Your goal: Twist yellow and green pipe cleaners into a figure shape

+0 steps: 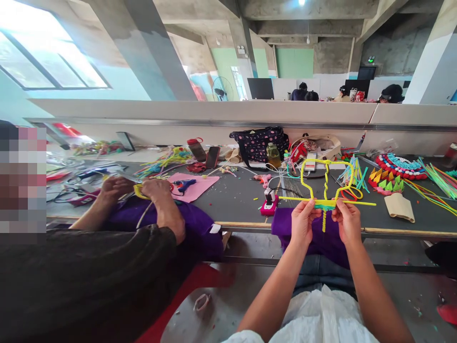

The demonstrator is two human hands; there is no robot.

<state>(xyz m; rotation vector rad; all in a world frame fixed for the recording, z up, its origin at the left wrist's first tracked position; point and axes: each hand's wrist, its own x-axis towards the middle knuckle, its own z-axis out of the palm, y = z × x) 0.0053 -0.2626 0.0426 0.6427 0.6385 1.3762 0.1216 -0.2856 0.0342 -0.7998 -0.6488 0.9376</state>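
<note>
I hold up a yellow pipe-cleaner frame (pixel 323 183) shaped like an outline with a twisted stem, over the dark worktable (pixel 235 195). My left hand (pixel 303 220) pinches its lower left part. My right hand (pixel 347 220) pinches the lower right, where teal wrapping and a straight yellow stick cross the frame. Both hands are closed on it. Purple cloth (pixel 316 238) lies under my wrists at the table edge.
A co-worker on my left in a dark sleeve (pixel 93 271) works a yellow piece with both hands (pixel 139 188). On the table lie a pink sheet with a blue glue gun (pixel 185 185), a spotted bag (pixel 259 143), loose pipe cleaners (pixel 439 183) and coloured woven pieces (pixel 398 166).
</note>
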